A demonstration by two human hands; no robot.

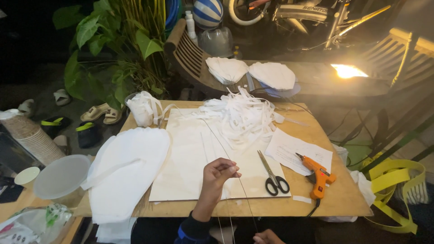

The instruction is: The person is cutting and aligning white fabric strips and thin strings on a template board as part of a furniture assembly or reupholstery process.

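Plywood bench (343,199) fills mid-frame under warm lamp light, dark room beyond. Left hand (218,174), centre low, has its grip pinched shut on a thin wire (226,152) that runs over a white board (190,158). Right hand (267,236) at bottom edge; grip cannot be told. Scissors (272,174) and orange glue gun (318,176) lie right; paper strips (239,115) upper centre; potted plant (117,40) upper left.

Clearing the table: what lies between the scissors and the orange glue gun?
In the head view, scissors and glue gun are separated by a white paper sheet's corner and bare table.
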